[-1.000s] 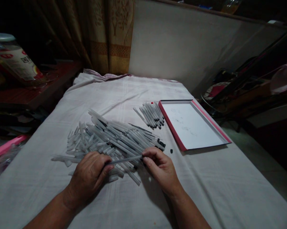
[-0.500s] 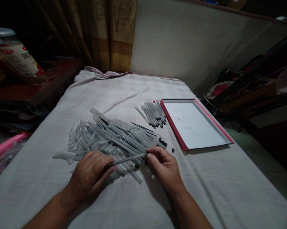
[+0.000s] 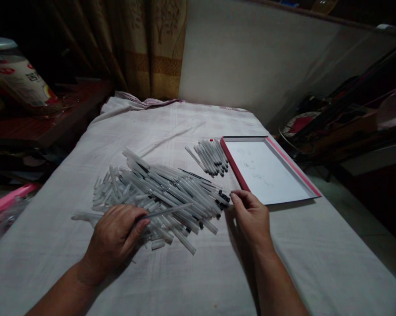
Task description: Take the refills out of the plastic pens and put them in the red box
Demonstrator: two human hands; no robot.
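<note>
- Left hand [image 3: 115, 241]: curled, thumb and forefinger pinched on one slim clear tube [image 3: 170, 210]; remaining fingers folded under, mostly hidden.
- Held tube: over the near part of the pile. Long axis runs mainly crosswise, angled slightly toward the far edge; free end points right, near end hidden in the grip. Contact with the pile beneath: cannot tell.
- Right hand [image 3: 252, 219]: half curled, thumb and forefinger tips nearly together at the small black caps [image 3: 223, 199]. Whether a cap sits between them: cannot tell.
- Pile of tubes [image 3: 161, 186]: left of the table's centre. Most long axes slant from far left to near right; short clear pieces [image 3: 102, 193] lie jumbled along its left side.
- Dark thin rods [image 3: 195, 175]: far right side of pile, same slant.
- Separate bundle of tubes [image 3: 211, 158]: beyond the caps, black ends toward the near edge; small red piece [image 3: 211, 140] at its far end.
- Shallow tray [image 3: 273, 171]: toward the table's right edge, just beside the bundle; red sides, white floor with dark marks.
- Table [image 3: 171, 289]: pale checked cloth, rumpled at far left corner.
- Beyond far edge: patterned curtain [image 3: 155, 48], pale wall [image 3: 237, 57].
</note>
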